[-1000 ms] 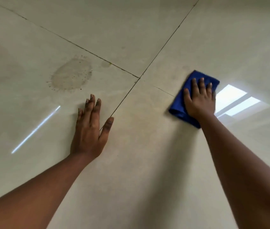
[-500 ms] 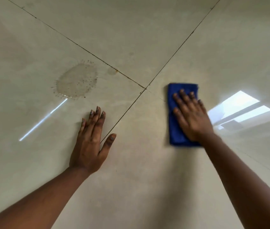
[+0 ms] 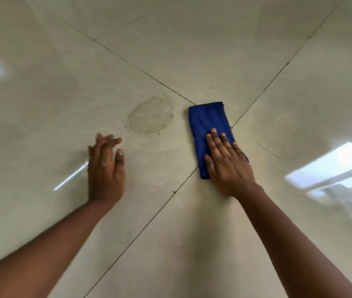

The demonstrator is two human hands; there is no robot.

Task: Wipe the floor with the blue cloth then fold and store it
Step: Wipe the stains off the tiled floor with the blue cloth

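A folded blue cloth lies flat on the glossy beige tile floor, over the crossing of two grout lines. My right hand presses flat on the cloth's near half, fingers spread, and hides that part. A grey-brown dirty stain with dark specks marks the tile just left of the cloth, a short gap away. My left hand rests on the floor below and left of the stain, fingers together, holding nothing.
Dark grout lines cross the floor diagonally. A bright window reflection glares on the tiles at the right, and a thin light streak lies beside my left hand.
My right hand has slid the cloth leftward, from well right of the grout crossing to right beside the stain. My left hand has lifted and shifted slightly on the floor.
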